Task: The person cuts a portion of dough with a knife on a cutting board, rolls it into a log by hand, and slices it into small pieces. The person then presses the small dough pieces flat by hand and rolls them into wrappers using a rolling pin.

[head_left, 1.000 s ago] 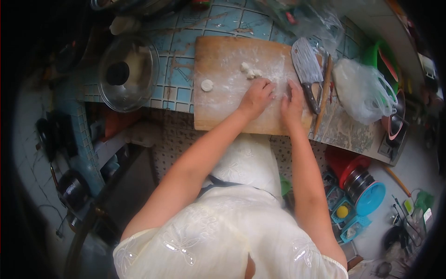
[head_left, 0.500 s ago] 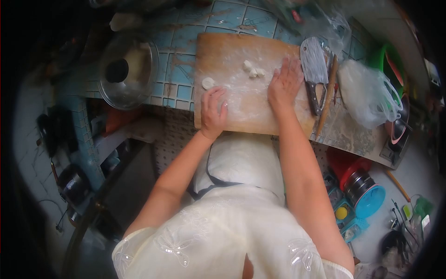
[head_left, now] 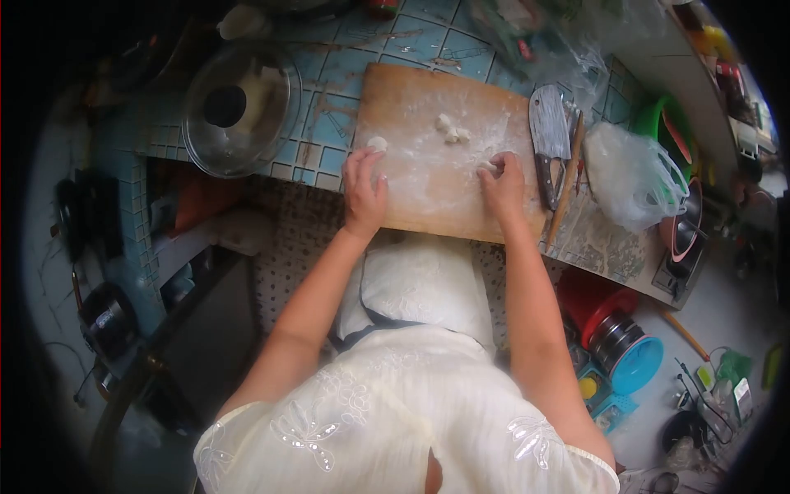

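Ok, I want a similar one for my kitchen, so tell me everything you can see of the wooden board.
The wooden board is a light-brown, roughly rectangular slab dusted with white powder. It lies flat on the blue-tiled counter. A cluster of small white pieces rests on it, and a round white piece sits near its left edge, beside the left hand. The right hand is at its right part. A cleaver lies along its right edge.

Looks like a kitchen: has a floured board [head_left: 436,177] at one o'clock, cleaver [head_left: 550,123] at two, glass lid [head_left: 270,123] at ten.
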Demonstrator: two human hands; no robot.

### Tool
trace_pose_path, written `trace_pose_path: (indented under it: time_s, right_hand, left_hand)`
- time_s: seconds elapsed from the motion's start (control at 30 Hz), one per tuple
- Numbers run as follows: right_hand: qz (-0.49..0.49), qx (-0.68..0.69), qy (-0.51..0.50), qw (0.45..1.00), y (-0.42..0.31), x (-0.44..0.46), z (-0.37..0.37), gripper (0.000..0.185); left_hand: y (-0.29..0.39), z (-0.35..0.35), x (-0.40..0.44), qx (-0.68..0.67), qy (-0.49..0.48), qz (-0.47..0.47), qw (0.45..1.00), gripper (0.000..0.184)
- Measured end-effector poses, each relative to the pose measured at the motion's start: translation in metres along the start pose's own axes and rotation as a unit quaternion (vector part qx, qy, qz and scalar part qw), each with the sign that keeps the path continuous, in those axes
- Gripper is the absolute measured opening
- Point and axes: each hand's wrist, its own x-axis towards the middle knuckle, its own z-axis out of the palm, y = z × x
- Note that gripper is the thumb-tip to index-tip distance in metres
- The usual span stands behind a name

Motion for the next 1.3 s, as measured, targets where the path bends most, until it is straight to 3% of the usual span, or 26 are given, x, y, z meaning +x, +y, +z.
trace_pose_path:
  time_s: [0.07,0.13,0.27,0.37,0.43,0.57,0.63,0.7,0.77,0.83,0.93,0.97,1.03,1.07,1.13,1.17,1.23,1.3]
  right_hand:
    - [0.033,0.059,0.001,0.998,0.000,0.003,-0.001,0.028]
    - [-0.191,-0.088,0.052,0.976,0.005,0.004,-0.004,0.030]
    - [-0.101,0.027,0.097,0.990,0.006,0.003,0.005,0.032]
    - [-0.120,-0.050,0.156,0.979,-0.001,0.038,0.020,0.040]
    - [-0.148,-0.293,0.177,0.928,-0.005,0.053,0.032,0.047]
    - [-0.114,-0.255,0.137,0.950,-0.005,0.047,0.025,0.047]
    - [-0.068,-0.074,0.155,0.983,0.006,0.029,0.034,0.050]
    - [-0.078,-0.008,0.158,0.984,0.013,-0.005,0.054,0.049]
    - [-0.096,-0.064,0.120,0.986,-0.016,-0.040,0.069,0.048]
    - [-0.111,0.008,0.042,0.993,-0.049,-0.057,0.083,0.045]
    - [-0.166,0.083,0.064,0.981,-0.058,-0.054,0.082,0.047]
    - [-0.166,0.085,0.065,0.980,-0.056,-0.044,0.076,0.047]
    - [-0.131,0.043,0.172,0.975,-0.047,-0.009,0.051,0.042]
    - [-0.130,0.044,0.172,0.975,-0.040,0.005,0.046,0.042]
    - [-0.116,0.068,-0.023,0.991,-0.028,0.030,0.035,0.034]
    - [-0.116,0.070,-0.021,0.991,-0.022,0.037,0.027,0.034]
    - [-0.134,-0.098,0.069,0.984,-0.009,0.047,0.010,0.031]
    - [-0.160,-0.117,0.099,0.975,-0.003,0.043,0.003,0.031]
  left_hand:
    - [0.000,0.000,0.003,-0.004,-0.007,0.006,1.000,0.035]
    - [0.001,0.000,0.004,0.003,-0.007,0.014,1.000,0.036]
    - [0.003,0.008,0.008,0.022,-0.014,0.019,0.999,0.036]
    - [0.018,0.024,0.020,0.000,-0.049,0.037,0.998,0.039]
    - [0.025,0.041,0.033,-0.008,-0.093,0.073,0.993,0.038]
    - [0.040,0.067,0.051,-0.004,-0.119,0.090,0.989,0.040]
    - [0.038,0.078,0.056,0.026,-0.122,0.112,0.986,0.037]
    - [0.031,0.084,0.056,0.040,-0.130,0.120,0.983,0.034]
    - [0.029,0.089,0.063,0.052,-0.135,0.136,0.980,0.032]
    - [0.025,0.083,0.066,0.072,-0.157,0.103,0.980,0.027]
    - [0.026,0.060,0.069,0.000,-0.109,0.046,0.993,0.022]
    - [0.027,0.053,0.072,0.003,-0.108,0.048,0.993,0.022]
    - [0.029,0.042,0.072,-0.085,-0.127,-0.075,0.985,0.019]
    - [0.024,0.047,0.069,-0.084,-0.129,-0.075,0.985,0.019]
    - [0.013,0.061,0.061,-0.099,-0.157,0.057,0.981,0.026]
    - [0.012,0.066,0.059,-0.097,-0.158,0.059,0.981,0.026]
    - [0.021,0.079,0.055,-0.037,-0.246,0.125,0.960,0.026]
    - [0.030,0.084,0.049,-0.039,-0.194,0.106,0.974,0.025]
